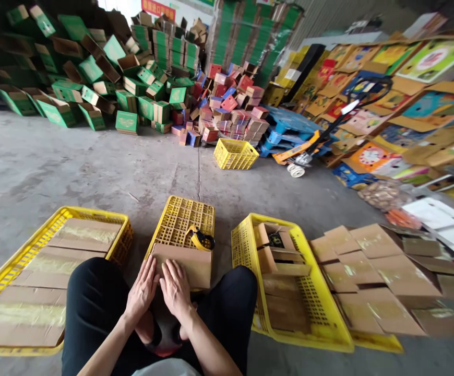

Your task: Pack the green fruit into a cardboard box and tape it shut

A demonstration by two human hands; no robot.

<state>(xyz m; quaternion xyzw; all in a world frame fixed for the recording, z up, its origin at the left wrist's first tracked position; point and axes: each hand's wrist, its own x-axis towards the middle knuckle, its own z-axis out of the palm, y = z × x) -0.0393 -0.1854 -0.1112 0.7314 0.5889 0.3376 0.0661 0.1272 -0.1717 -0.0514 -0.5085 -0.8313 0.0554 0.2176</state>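
Between my knees a brown cardboard box (198,265) rests at the near end of an upturned yellow plastic crate (183,214). My right hand (175,284) lies flat on the box's near side, fingers stretched forward. Beside it, my left hand (144,288) has its fingers straight, with the tips at the box's left edge. Neither hand grips anything. Just beyond the box, a yellow and black tape dispenser (200,238) lies on the crate's lattice surface. Part of the box's near side is hidden by my hands.
Taped boxes (43,266) fill a yellow crate (117,241) at left. Another yellow crate (329,313) at right holds cartons, some open. Flattened cardboard (383,277) lies further right. Beyond are a small crate (235,155), an orange pallet jack (297,151) and heaped green boxes (127,121).
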